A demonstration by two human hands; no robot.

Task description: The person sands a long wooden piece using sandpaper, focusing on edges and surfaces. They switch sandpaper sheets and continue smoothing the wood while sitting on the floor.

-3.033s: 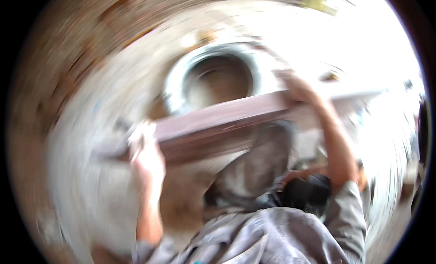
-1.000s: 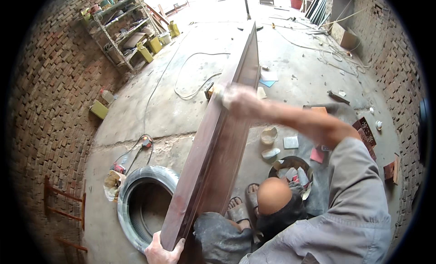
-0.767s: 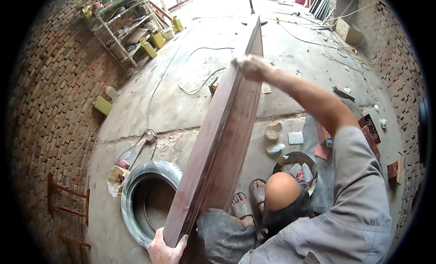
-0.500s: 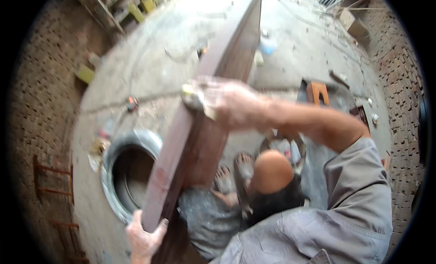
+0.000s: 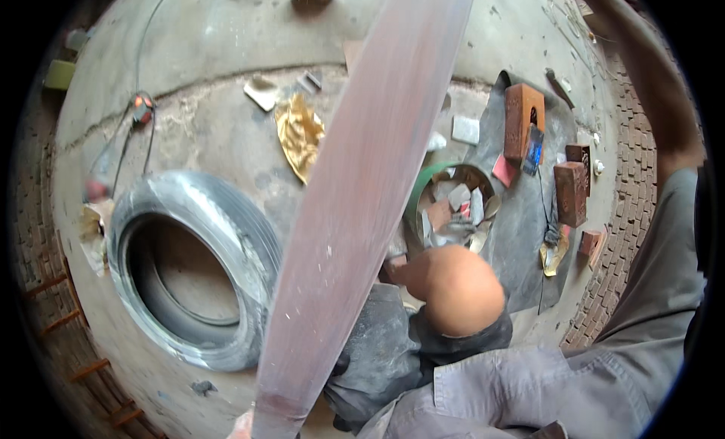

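Note:
A long reddish-brown wooden board [image 5: 362, 182] slants up from my lower left to the top edge, with its broad face toward me and pale dust and flecks on it. Only a sliver of my left hand [image 5: 242, 425] shows, closed at the left edge of the board's near end; the rest is cut off by the lower rim. My right arm [image 5: 676, 129] reaches far up along the right side. The hand at its end lies outside the picture. My bent knee [image 5: 462, 292] is to the right of the board's lower part.
Left of the board lies a dusty tyre [image 5: 260, 235]. Crumpled gold paper [image 5: 294, 133] is beyond it. To the right are a green-rimmed basin [image 5: 418, 201] of scraps, a dark sheet [image 5: 517, 250], an orange brick [image 5: 519, 110], a phone-like device [image 5: 534, 148] and a dark red brick [image 5: 572, 194].
My right hand has left the board and gone out of view to the upper right. The board has turned its broad face toward me, and the view has tipped downward.

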